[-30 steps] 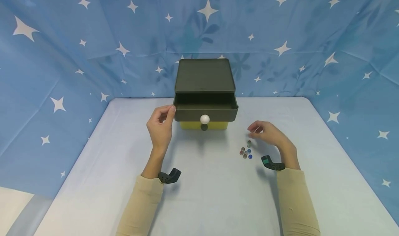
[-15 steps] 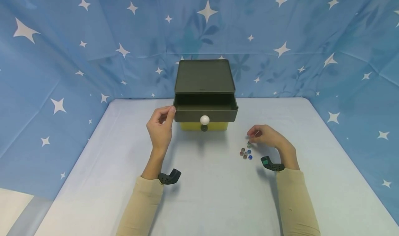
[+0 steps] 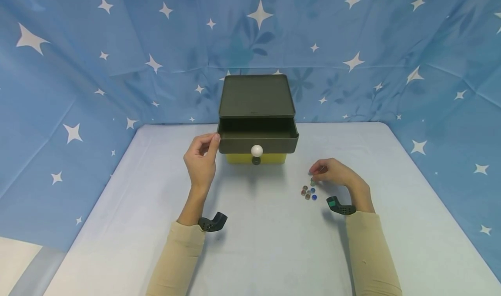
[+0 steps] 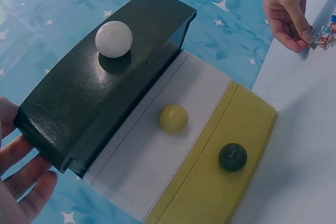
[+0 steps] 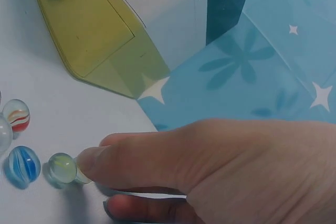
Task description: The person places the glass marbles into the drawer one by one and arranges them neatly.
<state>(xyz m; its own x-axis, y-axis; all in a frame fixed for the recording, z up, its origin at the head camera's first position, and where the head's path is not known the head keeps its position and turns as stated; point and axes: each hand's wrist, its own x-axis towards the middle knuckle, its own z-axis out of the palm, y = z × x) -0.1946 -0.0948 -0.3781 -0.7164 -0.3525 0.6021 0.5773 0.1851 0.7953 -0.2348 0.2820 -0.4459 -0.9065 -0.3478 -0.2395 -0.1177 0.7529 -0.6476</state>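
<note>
At the left front corner of a pulled-out dark green drawer [image 3: 258,145], my left hand [image 3: 201,161] grips the edge between thumb and fingers. The drawer's white round knob [image 4: 114,39] faces forward. My right hand [image 3: 336,173] is low over the table to the right of the drawer box. Its thumb and a finger pinch a clear glass marble [image 5: 82,177], mostly hidden by the thumb tip. Right beside that one lies a clear marble with a yellow-green swirl [image 5: 62,168]. Several more marbles [image 3: 308,192] sit just nearer to me, among them a blue-swirled marble [image 5: 24,165].
Below the top drawer are a white drawer with a yellow knob [image 4: 174,119] and a yellow drawer with a dark green knob [image 4: 232,157]. The box's dark lid [image 3: 256,95] backs onto a blue star-patterned curtain [image 3: 176,39]. A white cloth [image 3: 250,239] covers the table.
My right hand has come down and slightly toward me, its fingertips now on a marble. My left hand and the drawer have stayed in place.
</note>
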